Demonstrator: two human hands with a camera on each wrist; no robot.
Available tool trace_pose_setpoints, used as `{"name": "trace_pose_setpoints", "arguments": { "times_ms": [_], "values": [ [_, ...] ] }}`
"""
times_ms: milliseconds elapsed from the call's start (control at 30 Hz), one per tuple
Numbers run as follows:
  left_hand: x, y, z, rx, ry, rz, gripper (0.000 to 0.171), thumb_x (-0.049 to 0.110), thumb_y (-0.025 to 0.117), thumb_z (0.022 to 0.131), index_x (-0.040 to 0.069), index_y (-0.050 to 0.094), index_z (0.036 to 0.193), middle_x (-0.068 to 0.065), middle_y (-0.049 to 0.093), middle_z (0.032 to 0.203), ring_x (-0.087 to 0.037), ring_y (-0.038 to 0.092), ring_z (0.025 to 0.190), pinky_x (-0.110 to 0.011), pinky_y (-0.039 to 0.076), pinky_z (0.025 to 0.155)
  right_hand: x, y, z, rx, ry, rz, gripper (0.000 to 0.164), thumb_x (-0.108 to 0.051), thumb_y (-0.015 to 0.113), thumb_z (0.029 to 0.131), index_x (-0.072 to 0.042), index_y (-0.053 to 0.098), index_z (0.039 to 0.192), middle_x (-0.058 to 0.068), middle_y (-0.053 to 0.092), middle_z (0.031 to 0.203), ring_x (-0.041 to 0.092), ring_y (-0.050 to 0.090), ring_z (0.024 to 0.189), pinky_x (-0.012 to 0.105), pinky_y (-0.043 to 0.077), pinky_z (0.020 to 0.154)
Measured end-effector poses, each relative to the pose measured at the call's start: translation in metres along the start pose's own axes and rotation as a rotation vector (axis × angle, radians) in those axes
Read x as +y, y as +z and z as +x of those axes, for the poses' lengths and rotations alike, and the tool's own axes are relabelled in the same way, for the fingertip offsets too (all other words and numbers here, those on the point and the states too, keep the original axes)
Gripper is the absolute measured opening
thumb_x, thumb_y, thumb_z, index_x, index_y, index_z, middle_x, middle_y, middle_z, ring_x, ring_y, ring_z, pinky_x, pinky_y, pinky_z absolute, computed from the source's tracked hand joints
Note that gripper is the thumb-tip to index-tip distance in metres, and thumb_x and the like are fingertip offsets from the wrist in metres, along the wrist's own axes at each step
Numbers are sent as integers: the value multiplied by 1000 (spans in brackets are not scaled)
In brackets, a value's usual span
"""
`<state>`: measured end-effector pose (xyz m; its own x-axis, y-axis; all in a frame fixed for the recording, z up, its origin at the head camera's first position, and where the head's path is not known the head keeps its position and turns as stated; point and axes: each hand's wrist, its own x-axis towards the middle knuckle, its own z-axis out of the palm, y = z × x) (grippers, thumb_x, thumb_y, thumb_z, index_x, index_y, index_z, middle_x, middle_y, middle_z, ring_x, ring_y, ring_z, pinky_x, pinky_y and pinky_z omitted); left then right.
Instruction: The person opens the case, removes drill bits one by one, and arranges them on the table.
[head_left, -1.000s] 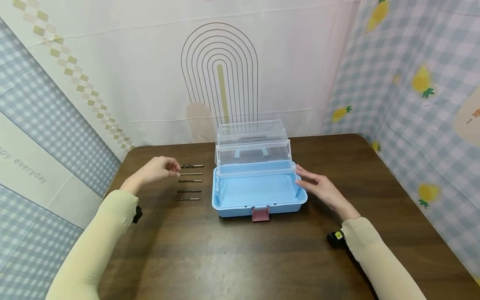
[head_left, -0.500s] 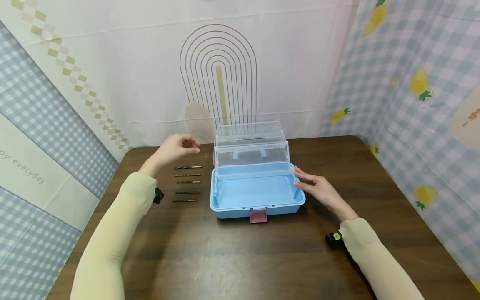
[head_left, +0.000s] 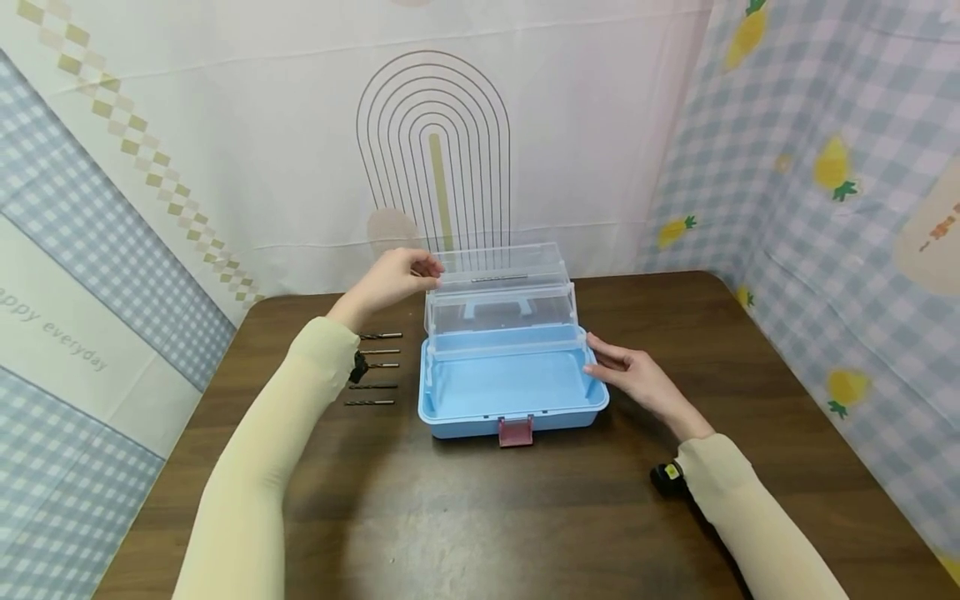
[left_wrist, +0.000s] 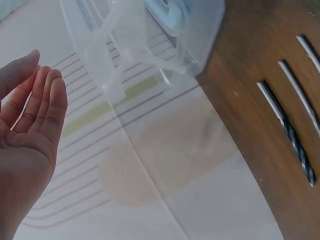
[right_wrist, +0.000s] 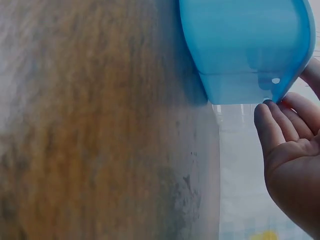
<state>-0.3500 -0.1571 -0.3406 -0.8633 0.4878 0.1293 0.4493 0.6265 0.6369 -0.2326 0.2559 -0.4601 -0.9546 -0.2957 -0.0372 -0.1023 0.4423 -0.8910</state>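
Note:
My left hand (head_left: 405,273) is raised at the left end of the clear upper tray (head_left: 510,260) of a light blue toolbox (head_left: 517,428). Thumb and fingertips come close together in the left wrist view; I cannot tell whether something thin is between them. One drill bit (head_left: 500,277) lies in that tray. Several more drill bits (head_left: 369,402) form a column on the table left of the toolbox, partly covered by the left wrist. My right hand (head_left: 637,379) holds the toolbox's right rim, with fingers (right_wrist: 268,122) under the edge and thumb at its upper side.
The toolbox stands with its clear trays raised at the back, its blue bottom (head_left: 517,383) bare, and a pink latch (head_left: 516,432) hanging in front. A brown wooden table (head_left: 465,517) carries everything. Patterned cloth (head_left: 600,150) closes off the back and sides.
My left hand has risen from beside the drill bits and moved right to the upper tray's left end. The right hand stays at the toolbox rim.

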Motion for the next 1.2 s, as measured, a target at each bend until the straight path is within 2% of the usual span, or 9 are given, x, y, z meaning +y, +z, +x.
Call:
{"name": "trace_pose_setpoints", "arguments": {
  "times_ms": [267, 433, 733, 1033, 1200],
  "values": [
    [4, 10, 23, 0, -12, -10, 19, 12, 71, 94, 3, 70, 111, -10, 70, 105, -23, 64, 98, -39, 51, 88, 2, 0, 1, 2, -10, -3, 70, -41, 70, 95, -16, 40, 154, 3, 35, 159, 25, 43, 140, 38, 40, 106],
    [3, 17, 34, -30, -35, 22, 15, 12, 70, 95, 4, 71, 107, -10, 71, 104, -23, 65, 98, -38, 51, 89, 1, 0, 0, -5, -7, 3, 71, -42, 70, 95, -17, 40, 154, 3, 34, 160, 26, 43, 140, 39, 39, 107],
    [2, 30, 51, -72, -41, 53, 24, 8, 70, 95, -1, 70, 116, -13, 71, 112, -26, 65, 103, -39, 52, 91, 0, 0, 0, -7, 1, 36, 69, -40, 70, 95, -18, 41, 154, 1, 35, 159, 25, 44, 140, 40, 39, 107],
    [7, 38, 55, -83, -49, 67, 20, 12, 70, 96, 3, 74, 113, -11, 73, 111, -25, 67, 103, -38, 54, 90, 3, 1, 1, -6, 0, 27, 70, -41, 70, 95, -18, 40, 154, 2, 35, 159, 25, 44, 139, 41, 40, 107],
    [12, 42, 56, -95, -13, 154, 23, 8, 68, 96, 0, 73, 117, -13, 73, 114, -26, 67, 107, -37, 54, 92, 3, -1, 1, 2, 4, 27, 71, -43, 70, 94, -19, 40, 154, 1, 35, 159, 24, 46, 138, 41, 40, 107]
  ]
}}
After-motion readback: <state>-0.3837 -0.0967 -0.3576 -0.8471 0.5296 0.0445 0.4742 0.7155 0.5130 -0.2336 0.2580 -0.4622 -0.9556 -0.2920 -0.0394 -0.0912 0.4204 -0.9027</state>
